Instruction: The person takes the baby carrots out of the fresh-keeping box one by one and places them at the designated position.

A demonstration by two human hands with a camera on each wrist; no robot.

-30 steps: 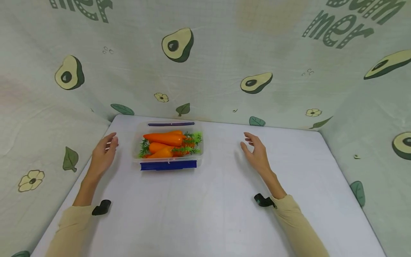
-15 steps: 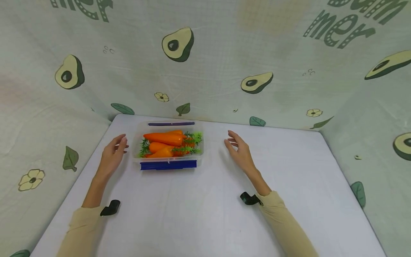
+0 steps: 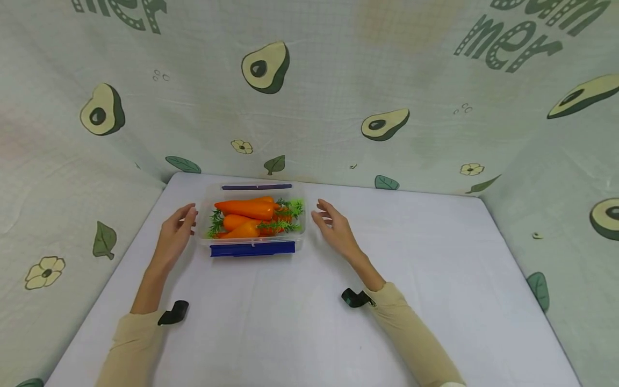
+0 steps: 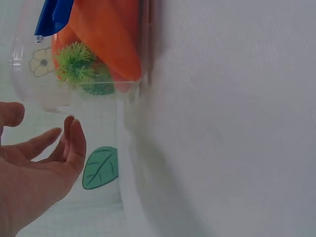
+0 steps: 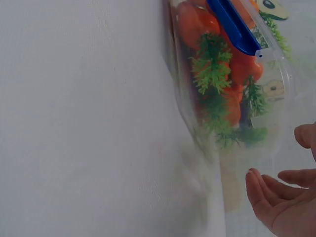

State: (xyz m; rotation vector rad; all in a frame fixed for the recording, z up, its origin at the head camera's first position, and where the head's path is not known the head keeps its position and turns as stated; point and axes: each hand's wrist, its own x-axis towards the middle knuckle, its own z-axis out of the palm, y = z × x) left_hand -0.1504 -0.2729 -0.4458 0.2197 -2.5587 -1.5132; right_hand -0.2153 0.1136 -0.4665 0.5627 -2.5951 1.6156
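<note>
A clear plastic food container (image 3: pixel 251 240) with blue clips stands at the back left of the table. Several orange toy carrots (image 3: pixel 247 208) with green leafy tops lie inside it. My left hand (image 3: pixel 175 236) is just left of the container, fingers loosely bent and holding nothing. On the other side, my right hand (image 3: pixel 336 228) hovers a short way from the right wall, fingers relaxed. In the left wrist view the fingertips (image 4: pixel 74 126) are close to the container's end wall. The right wrist view shows a small gap between that hand and the box.
The white table (image 3: pixel 271 322) extends in front and to the right. A cloth backdrop (image 3: pixel 319 70) printed with avocados, leaves and flowers rises behind and at both sides. Each wrist carries a small black camera, such as the right one (image 3: pixel 355 298).
Both hands have moved in toward the container, the left one rightward and the right one a longer way leftward. The container and the carrots have stayed in place.
</note>
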